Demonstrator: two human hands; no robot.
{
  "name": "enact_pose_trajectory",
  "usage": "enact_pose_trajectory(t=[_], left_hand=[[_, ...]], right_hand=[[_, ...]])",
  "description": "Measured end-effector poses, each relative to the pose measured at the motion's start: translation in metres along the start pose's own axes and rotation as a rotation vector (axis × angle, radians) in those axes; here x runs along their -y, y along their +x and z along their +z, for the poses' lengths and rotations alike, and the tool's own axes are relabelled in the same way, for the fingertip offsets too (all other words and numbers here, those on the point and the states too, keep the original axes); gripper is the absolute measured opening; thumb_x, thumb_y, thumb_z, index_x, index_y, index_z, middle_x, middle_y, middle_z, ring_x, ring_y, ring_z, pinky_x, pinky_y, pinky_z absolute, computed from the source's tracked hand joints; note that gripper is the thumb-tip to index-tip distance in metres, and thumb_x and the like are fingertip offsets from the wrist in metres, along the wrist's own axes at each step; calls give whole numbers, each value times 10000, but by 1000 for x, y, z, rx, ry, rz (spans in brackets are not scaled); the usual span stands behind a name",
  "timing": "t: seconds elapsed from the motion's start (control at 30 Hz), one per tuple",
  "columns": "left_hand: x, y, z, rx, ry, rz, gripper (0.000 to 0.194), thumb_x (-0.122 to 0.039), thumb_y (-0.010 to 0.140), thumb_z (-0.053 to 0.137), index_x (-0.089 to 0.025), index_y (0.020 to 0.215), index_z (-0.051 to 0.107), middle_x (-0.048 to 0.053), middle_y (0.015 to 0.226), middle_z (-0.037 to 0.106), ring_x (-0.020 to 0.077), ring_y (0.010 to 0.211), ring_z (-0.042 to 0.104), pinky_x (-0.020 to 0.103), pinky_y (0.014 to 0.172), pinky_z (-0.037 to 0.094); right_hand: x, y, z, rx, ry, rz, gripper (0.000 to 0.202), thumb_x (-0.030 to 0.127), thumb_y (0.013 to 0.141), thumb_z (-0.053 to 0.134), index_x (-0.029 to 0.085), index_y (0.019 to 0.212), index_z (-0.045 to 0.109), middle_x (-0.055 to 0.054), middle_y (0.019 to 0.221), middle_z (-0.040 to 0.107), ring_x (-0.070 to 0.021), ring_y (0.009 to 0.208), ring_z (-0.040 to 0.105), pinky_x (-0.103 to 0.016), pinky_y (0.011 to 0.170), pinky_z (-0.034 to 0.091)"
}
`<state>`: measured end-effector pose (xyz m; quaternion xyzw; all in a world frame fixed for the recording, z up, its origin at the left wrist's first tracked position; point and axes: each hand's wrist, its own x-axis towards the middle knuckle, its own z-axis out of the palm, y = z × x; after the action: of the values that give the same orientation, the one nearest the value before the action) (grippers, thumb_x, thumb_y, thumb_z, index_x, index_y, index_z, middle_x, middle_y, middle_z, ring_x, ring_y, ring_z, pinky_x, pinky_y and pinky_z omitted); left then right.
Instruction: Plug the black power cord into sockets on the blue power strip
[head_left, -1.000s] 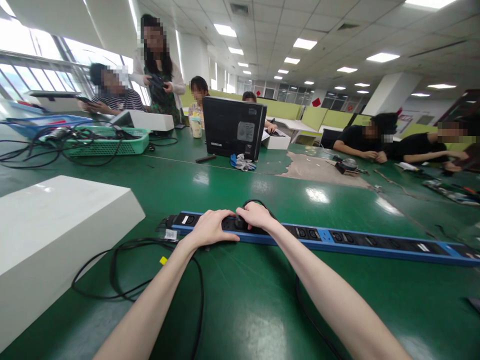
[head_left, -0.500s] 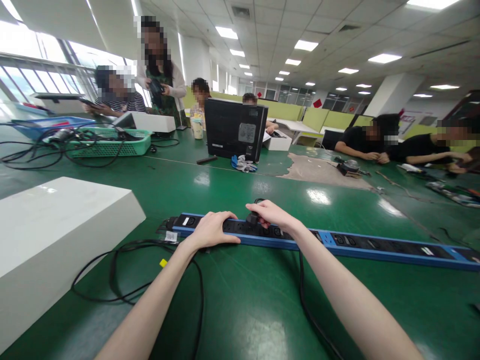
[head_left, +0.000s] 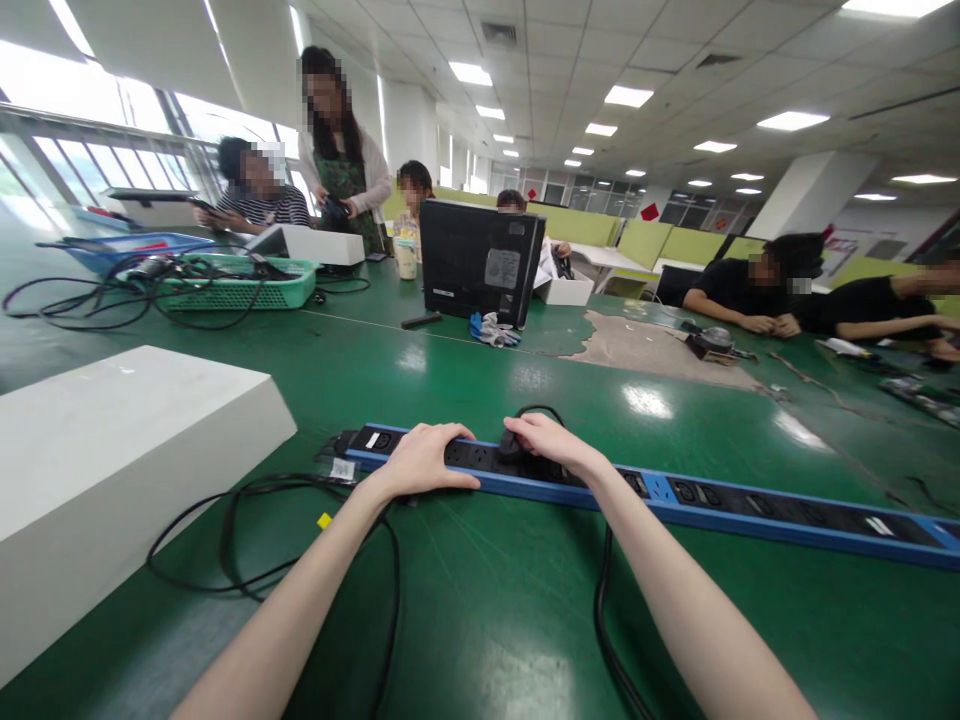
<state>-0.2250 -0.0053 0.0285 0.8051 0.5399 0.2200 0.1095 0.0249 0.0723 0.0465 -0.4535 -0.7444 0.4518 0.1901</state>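
Basically a long blue-edged black power strip [head_left: 705, 495], sockets along its top.

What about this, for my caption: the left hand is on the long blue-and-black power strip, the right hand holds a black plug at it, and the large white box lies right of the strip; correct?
Wrong side: the large white box lies left of the power strip, as the head view shows. The rest stands: left hand on the strip, right hand holding the black plug.

A green table [head_left: 450, 600] bears a blue power strip [head_left: 705, 510].
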Motion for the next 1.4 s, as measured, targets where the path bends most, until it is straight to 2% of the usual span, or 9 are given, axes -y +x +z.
enact_pose_trajectory(t=[0.23,0.37,0.53,0.6,0.77,0.93,1.1,1.23,1.4], left_hand=[[-1,1,1,-5,-1,5,710,-707,637,756,-304,1212,649,25,1150,734,270,1033,677,353,941,455],[1,0,2,1,-1,2,724,-712,637,753,-305,1226,646,27,1156,733,273,1046,675,355,944,459],[-4,0,0,1,-46,-10,784,-695,639,764,-291,1297,629,59,1250,706,303,1151,641,409,1030,442],[-14,3,1,-14,-161,-22,772,-687,720,707,-289,1371,588,64,1362,652,305,1255,589,427,1086,421],[-45,13,15,-64,-539,5,492,-546,936,519,-257,1312,649,32,1321,689,235,1208,637,379,1071,477],[-56,15,31,-183,-574,-57,437,-525,904,594,-264,1241,692,27,1221,738,243,1130,682,393,1031,521],[-57,14,38,-237,-530,-83,424,-544,904,591,-277,1217,692,19,1200,744,232,1120,689,371,1011,527],[-52,12,35,-191,-411,-43,480,-579,881,611,-281,1256,656,37,1217,731,237,1134,673,376,1007,512],[-35,7,25,-56,-132,68,768,-575,693,793,-270,1365,581,81,1320,672,303,1196,623,420,1037,465]], right_hand=[[4,9,-17,278,247,145,470,613,853,633,186,759,460,81,630,369,-45,482,265,-169,436,165],[6,7,-15,355,329,145,454,586,859,654,171,777,490,65,652,428,-35,473,273,-158,419,165],[9,4,-8,322,393,138,437,557,880,644,166,762,488,59,650,460,-28,445,275,-156,400,172],[9,4,-7,314,408,141,423,546,886,636,166,768,492,59,649,467,-28,440,272,-157,399,170],[9,0,-10,309,390,155,394,517,900,610,168,759,495,58,641,470,-29,436,288,-158,407,198],[24,-6,-14,142,-42,145,441,569,911,548,167,731,573,15,577,546,-76,443,428,-200,437,306],[47,-9,-10,39,-609,178,554,584,958,419,147,798,717,-75,584,663,-200,611,649,-281,655,467],[56,-7,-3,-25,-732,242,522,515,976,388,146,979,757,-147,853,757,-273,884,712,-331,801,490],[58,-6,2,-21,-760,214,510,513,975,415,141,1054,755,-179,1147,729,-289,1044,687,-314,834,488]])
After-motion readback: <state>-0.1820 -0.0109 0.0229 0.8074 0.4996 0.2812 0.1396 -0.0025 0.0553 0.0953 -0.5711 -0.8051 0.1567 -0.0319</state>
